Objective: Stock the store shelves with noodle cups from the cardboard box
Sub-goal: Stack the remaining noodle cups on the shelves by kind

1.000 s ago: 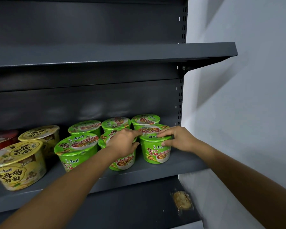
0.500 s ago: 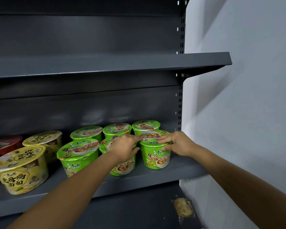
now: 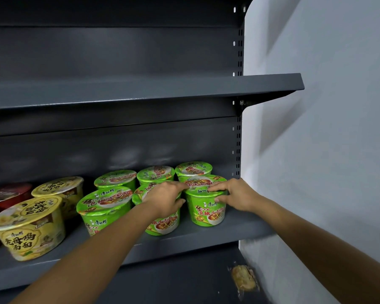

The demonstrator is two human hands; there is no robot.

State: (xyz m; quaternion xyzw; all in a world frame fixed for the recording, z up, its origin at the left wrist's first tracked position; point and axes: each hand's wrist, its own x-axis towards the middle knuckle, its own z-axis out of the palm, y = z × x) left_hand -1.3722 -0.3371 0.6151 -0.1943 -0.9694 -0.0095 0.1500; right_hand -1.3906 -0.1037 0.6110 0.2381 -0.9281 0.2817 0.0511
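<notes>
Gripping a tapered, glossy green noodle cup (image 3: 207, 212), the right hand (image 3: 239, 197) lays fingers on its film lid and thumb under the rim, while the left hand (image 3: 165, 198) pinches that rim from 9 o'clock. It stands upright at the 3 o'clock end of the matte grey metal shelf (image 3: 239, 224), beside matching cups (image 3: 105, 207).

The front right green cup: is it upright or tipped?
Upright: the cup stands flat on the shelf, lid facing up.
</notes>
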